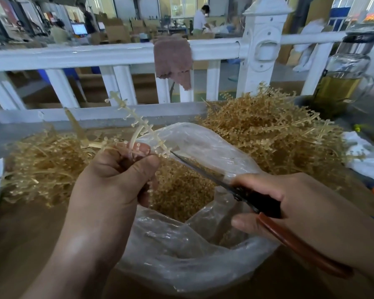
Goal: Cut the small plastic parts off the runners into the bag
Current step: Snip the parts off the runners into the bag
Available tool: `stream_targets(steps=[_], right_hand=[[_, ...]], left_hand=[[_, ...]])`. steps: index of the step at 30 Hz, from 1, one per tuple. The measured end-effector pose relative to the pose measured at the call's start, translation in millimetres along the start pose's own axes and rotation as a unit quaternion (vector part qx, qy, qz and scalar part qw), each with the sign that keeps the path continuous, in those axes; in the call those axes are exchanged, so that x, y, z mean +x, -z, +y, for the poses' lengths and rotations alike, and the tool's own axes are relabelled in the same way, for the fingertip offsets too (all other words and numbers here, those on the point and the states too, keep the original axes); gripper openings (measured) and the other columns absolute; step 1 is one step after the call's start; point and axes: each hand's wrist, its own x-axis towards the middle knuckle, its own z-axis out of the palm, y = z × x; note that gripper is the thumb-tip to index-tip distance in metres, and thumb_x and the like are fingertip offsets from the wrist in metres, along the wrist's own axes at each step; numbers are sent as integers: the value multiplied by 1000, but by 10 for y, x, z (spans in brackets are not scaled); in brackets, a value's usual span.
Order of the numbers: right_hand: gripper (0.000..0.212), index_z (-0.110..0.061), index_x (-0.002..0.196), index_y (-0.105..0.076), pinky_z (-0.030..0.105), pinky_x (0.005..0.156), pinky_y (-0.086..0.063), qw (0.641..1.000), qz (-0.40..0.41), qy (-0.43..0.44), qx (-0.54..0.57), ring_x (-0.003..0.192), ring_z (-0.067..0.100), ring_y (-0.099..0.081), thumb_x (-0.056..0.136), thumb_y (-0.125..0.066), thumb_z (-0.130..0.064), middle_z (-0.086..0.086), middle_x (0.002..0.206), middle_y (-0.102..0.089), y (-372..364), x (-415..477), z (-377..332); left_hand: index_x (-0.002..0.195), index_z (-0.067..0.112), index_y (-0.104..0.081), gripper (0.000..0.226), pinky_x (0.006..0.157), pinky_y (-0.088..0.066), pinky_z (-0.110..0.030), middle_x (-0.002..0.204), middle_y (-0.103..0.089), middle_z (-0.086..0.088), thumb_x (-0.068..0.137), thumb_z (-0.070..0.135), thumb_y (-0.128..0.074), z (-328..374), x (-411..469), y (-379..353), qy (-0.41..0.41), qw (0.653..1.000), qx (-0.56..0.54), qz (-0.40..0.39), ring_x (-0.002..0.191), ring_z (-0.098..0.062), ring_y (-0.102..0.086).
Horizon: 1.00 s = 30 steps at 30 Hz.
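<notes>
Left hand (117, 180) pinches a runner (136, 117), its stem slanting down-right over the open bag (171, 244). Scissors (257, 201), gripped in the right hand (307, 208), point up-left, tips meeting the stem's lower end.

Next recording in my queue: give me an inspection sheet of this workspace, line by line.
Surface: brown tabletop, largely covered.
Job's things: clear bag open, with cut parts inside; runner with parts on it; scissors; left heap and right heap of runners flank the bag.
Clutter: glass jar of yellow liquid at far right.
Grippers: left hand grips the runner above the bag; right hand grips the scissors, tip at the runner's lower end.
Cables: nothing seen.
Surroundings: white railing with a cloth draped over it; workshop with cartons and people beyond.
</notes>
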Motion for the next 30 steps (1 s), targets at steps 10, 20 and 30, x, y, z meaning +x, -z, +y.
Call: stream_targets(steps=[10,20,30], right_hand=[[38,-52,107,-53,20,64,-47,1000,-9,2,-16,68,1,-62,78,-53,-77,-18,82,-65,7,5,-9],[40,-47,106,-55,24,62,-45,1000,1,13,-8,67,5,-60,77,-56,-74,-14,77,-63,2,3,-36],[47,-48,113,-55,23,67,-49,1000,6,14,-12,71,1,-62,76,-52,-77,-18,82,-67,24,-21,-22]], left_hand=[[80,-14,-53,30,40,-36,-12,58,-49,-9,94,9,-66,79,-8,-45,-18,1000,10,21,40,-4,-44],[79,5,-66,31,40,-37,-13,54,-56,0,79,35,-74,48,-14,-52,-6,998,47,34,42,-8,-46],[86,20,-73,29,45,-43,-19,61,-60,-1,71,44,-79,-7,2,1,11,997,61,38,52,-16,-53]])
